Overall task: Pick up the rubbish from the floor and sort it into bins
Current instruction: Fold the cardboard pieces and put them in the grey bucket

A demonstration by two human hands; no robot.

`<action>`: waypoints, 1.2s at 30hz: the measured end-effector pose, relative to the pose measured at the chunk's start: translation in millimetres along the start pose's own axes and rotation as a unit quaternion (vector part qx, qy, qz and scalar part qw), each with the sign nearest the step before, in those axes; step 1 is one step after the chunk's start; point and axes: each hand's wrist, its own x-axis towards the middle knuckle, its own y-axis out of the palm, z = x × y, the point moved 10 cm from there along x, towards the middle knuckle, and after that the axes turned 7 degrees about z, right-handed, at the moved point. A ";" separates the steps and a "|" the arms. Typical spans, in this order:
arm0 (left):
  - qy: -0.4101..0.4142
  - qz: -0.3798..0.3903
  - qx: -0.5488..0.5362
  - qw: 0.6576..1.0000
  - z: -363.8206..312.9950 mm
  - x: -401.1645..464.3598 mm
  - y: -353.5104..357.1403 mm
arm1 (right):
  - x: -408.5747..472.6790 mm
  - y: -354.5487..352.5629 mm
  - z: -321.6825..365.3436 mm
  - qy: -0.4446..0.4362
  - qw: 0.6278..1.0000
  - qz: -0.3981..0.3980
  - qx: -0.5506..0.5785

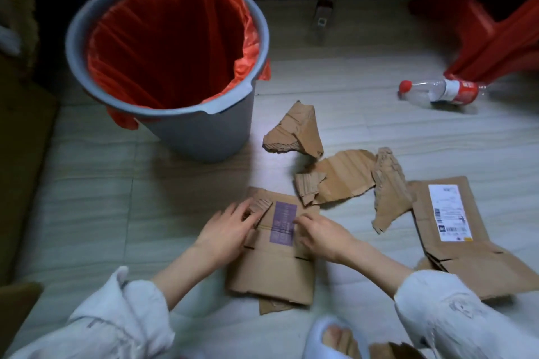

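Your left hand (226,230) and right hand (319,234) rest on a flattened box (274,265) lying on the pale tiled floor (116,213), near you and just right of the grey bucket (201,131). The left fingers curl round a small ridged scrap (260,207) at the box's far-left corner; the right fingers lie loosely bent against the box beside its purple label (283,223), and whether they pinch it cannot be told.

To lift cleanly, gather the scrap onto the box, grip both long edges and fold the sheet inward — the bucket's mouth looks narrower than the box is long. The red liner (163,38) is thin and slack, so lower the cardboard in rather than ramming it.

Around you: torn corrugated pieces (341,178) with ragged, fluted edges, a crumpled wedge (294,134) farther off, and a second flat box (455,236) with a white shipping label at right. Far right lies a clear, dented plastic bottle (437,93) with a red cap — it probably belongs in a different bin from the cardboard.
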 end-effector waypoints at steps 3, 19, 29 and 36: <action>0.025 0.047 0.057 0.997 -7.0 8.1 27.0 | 13.3 -10.7 -2.4 -0.011 0.998 -0.069 -0.011; 0.001 0.101 -0.070 0.992 0.0 8.9 46.5 | 38.1 -27.6 0.3 0.096 0.969 -0.147 -0.175; -0.028 -0.202 -0.005 0.979 16.9 -18.9 -41.5 | 7.6 -79.0 29.9 0.022 0.914 -0.353 -0.197; -0.016 -0.159 -0.150 0.976 15.0 -12.2 -33.1 | 11.9 -2.5 20.9 -0.066 0.906 -0.280 -0.310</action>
